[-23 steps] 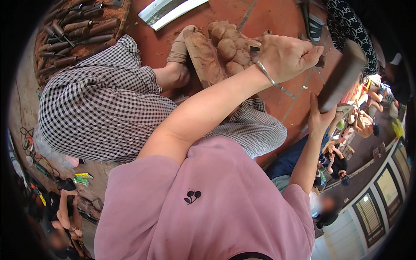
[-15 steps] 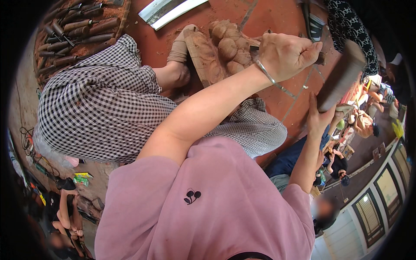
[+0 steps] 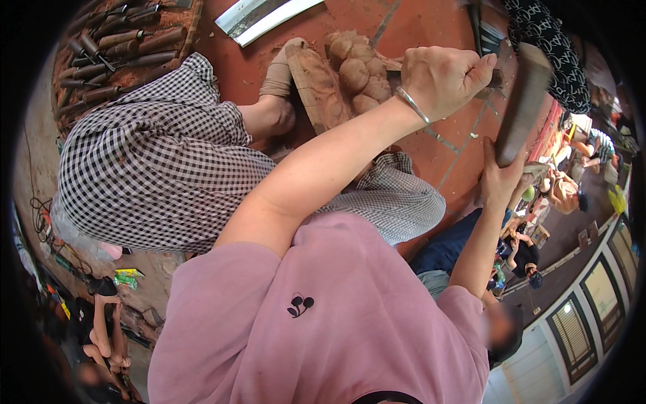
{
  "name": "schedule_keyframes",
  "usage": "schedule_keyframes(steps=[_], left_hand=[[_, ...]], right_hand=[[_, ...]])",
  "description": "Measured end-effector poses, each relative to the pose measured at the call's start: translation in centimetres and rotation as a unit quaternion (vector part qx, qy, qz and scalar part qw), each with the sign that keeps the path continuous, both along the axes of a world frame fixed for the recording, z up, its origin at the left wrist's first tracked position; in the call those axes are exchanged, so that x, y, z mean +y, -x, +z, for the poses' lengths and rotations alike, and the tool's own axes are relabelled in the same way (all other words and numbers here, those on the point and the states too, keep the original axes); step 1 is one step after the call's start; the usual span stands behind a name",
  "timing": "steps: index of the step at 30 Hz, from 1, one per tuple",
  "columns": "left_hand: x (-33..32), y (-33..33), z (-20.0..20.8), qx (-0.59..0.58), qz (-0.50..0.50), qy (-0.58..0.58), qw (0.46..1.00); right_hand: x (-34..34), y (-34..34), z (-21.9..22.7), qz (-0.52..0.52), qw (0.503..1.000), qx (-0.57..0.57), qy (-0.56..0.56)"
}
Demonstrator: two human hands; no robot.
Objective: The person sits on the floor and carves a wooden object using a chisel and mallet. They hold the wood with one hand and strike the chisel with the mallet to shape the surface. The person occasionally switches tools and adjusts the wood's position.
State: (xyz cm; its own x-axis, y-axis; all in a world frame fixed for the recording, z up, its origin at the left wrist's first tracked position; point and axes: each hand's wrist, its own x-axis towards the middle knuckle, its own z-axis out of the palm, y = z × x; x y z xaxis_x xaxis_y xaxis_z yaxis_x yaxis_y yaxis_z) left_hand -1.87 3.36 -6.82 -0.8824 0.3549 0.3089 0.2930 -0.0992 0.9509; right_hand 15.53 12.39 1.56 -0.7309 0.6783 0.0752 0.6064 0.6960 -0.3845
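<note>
My left hand (image 3: 444,82) is closed round a chisel, and its dark handle end (image 3: 496,79) sticks out past my thumb. The chisel's other end points at a brown wood carving (image 3: 361,73) with rounded, ball-like lumps; fingers and wrist hide most of the tool. In my right hand (image 3: 502,180) is a dark wooden mallet (image 3: 522,101), gripped at its lower end and standing up close beside the chisel's handle end. A paler carved wood block (image 3: 317,91) lies against the carving, and my wrapped foot (image 3: 277,74) rests beside it.
A tray of wood-handled carving tools (image 3: 121,50) sits at the far left. A shiny metal strip (image 3: 269,17) lies on the red tiled floor (image 3: 437,158). Another person's patterned trousers (image 3: 552,54) and sandalled foot are at the far right. More people sit farther right.
The mallet has swung left and upward, nearer the chisel's handle end. My left hand has shifted slightly, still round the chisel.
</note>
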Motion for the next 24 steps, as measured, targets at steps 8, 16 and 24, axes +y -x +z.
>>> schedule_keyframes(steps=[8,16,24], left_hand=[[0.5,0.4,0.0,-0.035,0.01,0.041,0.999],[0.7,-0.4,0.1,0.035,0.054,0.014,0.998],[0.1,-1.3,1.5,0.11,-0.037,0.021,0.993]], right_hand=[[0.8,0.0,0.5,-0.041,0.997,-0.05,0.037],[-0.3,0.0,0.4,-0.068,0.99,-0.009,0.12],[-0.6,-1.4,-0.1,-0.075,0.98,0.065,0.173]])
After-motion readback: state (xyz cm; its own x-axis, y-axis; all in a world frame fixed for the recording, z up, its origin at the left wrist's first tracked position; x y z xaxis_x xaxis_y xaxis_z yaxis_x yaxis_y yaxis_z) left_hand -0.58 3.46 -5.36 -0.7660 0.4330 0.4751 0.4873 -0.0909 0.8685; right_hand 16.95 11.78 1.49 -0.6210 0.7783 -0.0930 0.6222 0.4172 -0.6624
